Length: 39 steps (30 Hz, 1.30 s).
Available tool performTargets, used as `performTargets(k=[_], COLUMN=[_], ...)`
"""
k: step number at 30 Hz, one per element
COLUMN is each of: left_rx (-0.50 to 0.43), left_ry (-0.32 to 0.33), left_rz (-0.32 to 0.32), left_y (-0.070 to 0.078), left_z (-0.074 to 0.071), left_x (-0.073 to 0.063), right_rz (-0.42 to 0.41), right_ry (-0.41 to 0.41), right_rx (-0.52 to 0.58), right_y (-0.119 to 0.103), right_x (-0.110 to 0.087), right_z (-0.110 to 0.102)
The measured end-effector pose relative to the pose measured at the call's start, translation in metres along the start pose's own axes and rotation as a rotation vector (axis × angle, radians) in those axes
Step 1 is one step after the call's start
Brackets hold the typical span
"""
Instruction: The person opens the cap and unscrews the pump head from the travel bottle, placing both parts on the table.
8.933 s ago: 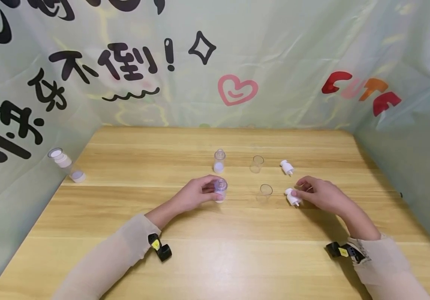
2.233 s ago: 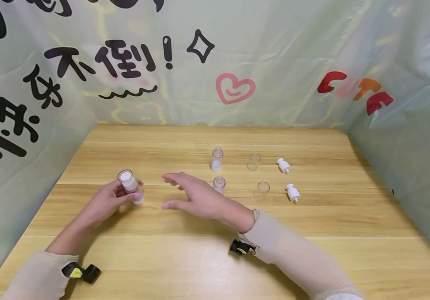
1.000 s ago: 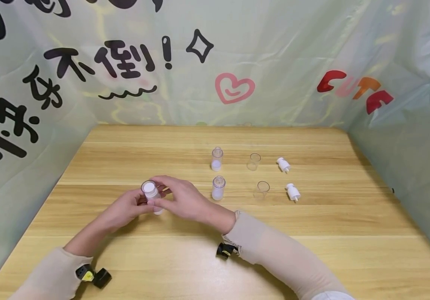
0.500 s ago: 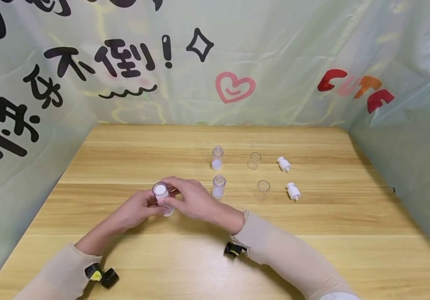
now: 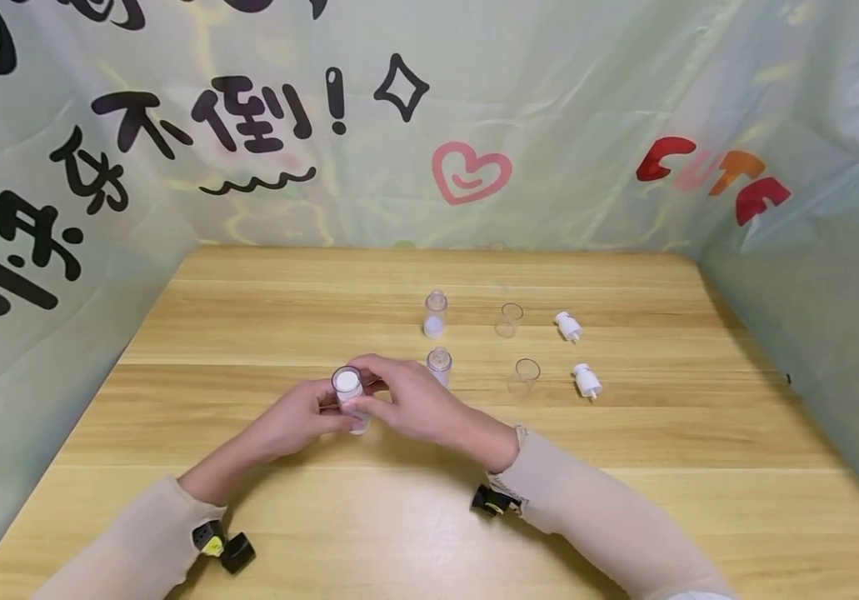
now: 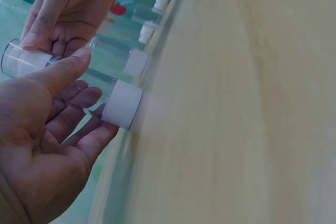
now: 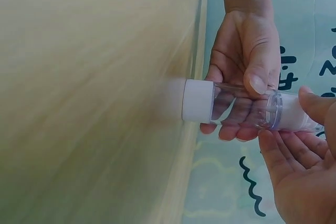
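Note:
Both hands are on a clear pump bottle (image 7: 198,101) with a white base, a white pump top and a clear cap (image 5: 347,379). My left hand (image 5: 297,419) holds the clear body, thumb on one side and fingers on the other. Higher up, my right hand (image 5: 417,400) grips the capped end between thumb and fingers. The bottle is roughly upright, leaning slightly; whether its base touches the table cannot be told. Just right of the hands stands a pumpless bottle (image 5: 440,363), partly hidden by the right hand. Another pumpless bottle (image 5: 436,315) stands behind it.
Two clear caps (image 5: 509,320) stand right of the pumpless bottles. Beyond them lie two white pump heads, one farther back (image 5: 568,327) and one nearer (image 5: 587,382). Printed sheeting (image 5: 564,125) encloses the back and sides of the wooden table (image 5: 369,533).
My left hand brought the capped bottle from the table's left edge toward the middle. My right hand left the pump head and took hold of the bottle's upper end. Both hands have since drifted right.

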<state>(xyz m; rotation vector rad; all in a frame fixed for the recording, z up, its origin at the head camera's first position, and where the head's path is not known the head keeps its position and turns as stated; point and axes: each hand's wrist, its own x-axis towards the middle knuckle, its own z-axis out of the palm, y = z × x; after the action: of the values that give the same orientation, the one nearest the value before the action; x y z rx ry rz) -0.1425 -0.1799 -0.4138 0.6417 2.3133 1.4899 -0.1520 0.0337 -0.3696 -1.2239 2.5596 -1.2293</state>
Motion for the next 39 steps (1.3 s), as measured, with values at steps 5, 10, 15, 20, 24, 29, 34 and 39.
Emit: performTargets(k=[5, 10, 15, 20, 24, 29, 34, 39], left_rx=[-0.015, -0.044, -0.049, -0.034, -0.012, 0.017, 0.008, 0.002], left_ry=[-0.014, -0.032, -0.042, -0.059, -0.069, -0.081, -0.094, -0.099], left_rz=[0.009, 0.026, 0.034, 0.029, 0.047, 0.061, 0.053, 0.059], left_y=[0.004, 0.009, 0.012, 0.014, 0.015, 0.016, 0.019, 0.023], left_z=[0.008, 0.017, 0.026, 0.033, 0.039, 0.046, 0.054, 0.061], left_x=[0.005, 0.011, 0.016, 0.02, 0.025, 0.03, 0.035, 0.041], right_rz=[0.002, 0.017, 0.011, 0.025, 0.03, 0.032, 0.053, 0.062], right_ry=[-0.003, -0.009, -0.002, 0.006, 0.008, 0.012, 0.021, 0.021], right_rx=[0.018, 0.034, 0.04, 0.028, 0.048, 0.055, 0.048, 0.052], right_y=[0.002, 0.004, 0.007, 0.009, 0.011, 0.013, 0.015, 0.016], right_x=[-0.007, -0.017, -0.027, -0.037, -0.043, -0.052, -0.06, -0.066], right_z=[-0.007, -0.013, -0.019, -0.023, -0.027, -0.033, -0.038, -0.043])
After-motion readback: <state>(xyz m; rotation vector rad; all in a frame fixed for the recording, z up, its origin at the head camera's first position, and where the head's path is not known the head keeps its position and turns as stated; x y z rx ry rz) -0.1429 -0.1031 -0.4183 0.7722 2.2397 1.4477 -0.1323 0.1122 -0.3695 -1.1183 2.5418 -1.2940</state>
